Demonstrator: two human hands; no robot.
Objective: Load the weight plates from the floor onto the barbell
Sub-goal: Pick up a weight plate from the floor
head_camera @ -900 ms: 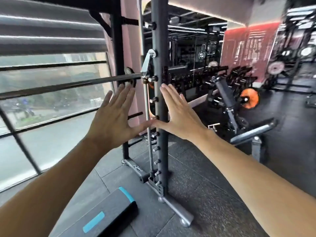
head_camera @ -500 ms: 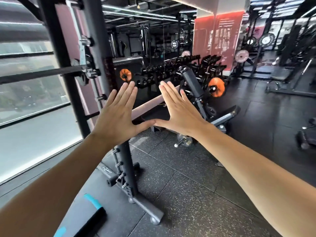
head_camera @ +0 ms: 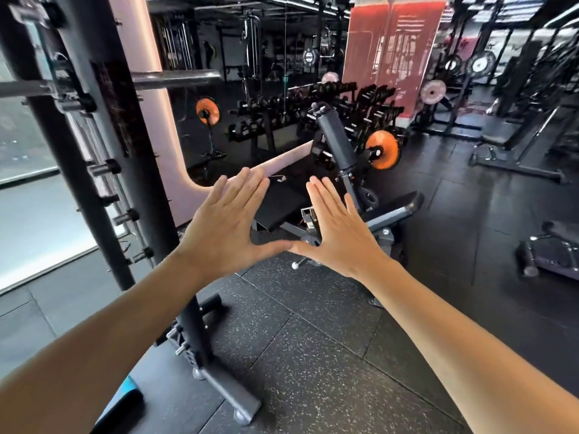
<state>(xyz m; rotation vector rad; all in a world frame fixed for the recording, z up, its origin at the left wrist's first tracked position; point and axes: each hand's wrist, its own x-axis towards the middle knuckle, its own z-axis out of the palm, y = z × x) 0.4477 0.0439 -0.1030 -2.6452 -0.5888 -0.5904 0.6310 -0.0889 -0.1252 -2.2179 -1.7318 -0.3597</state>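
My left hand [head_camera: 224, 228] and my right hand [head_camera: 336, 231] are stretched out in front of me, backs toward me, fingers straight, thumb tips touching; neither holds anything. The steel barbell [head_camera: 175, 79] lies across the black rack [head_camera: 103, 145] at upper left, and its bare sleeve end sticks out to the right of the upright. An orange weight plate [head_camera: 383, 149] sits on a machine behind the bench, and another orange plate [head_camera: 206, 111] shows near the mirror wall. I see no plates on the floor close to me.
An adjustable bench [head_camera: 385, 214] stands just beyond my hands. Dumbbell racks [head_camera: 313, 104] line the back. The rack's foot [head_camera: 232, 399] and a black-and-blue step block [head_camera: 122, 405] lie at lower left. Speckled rubber floor [head_camera: 329, 355] spreads ahead; more machines stand at right.
My view has swung to the right, so the rack and barbell slid toward the left edge. My hands keep the same flat, thumbs-touching pose.
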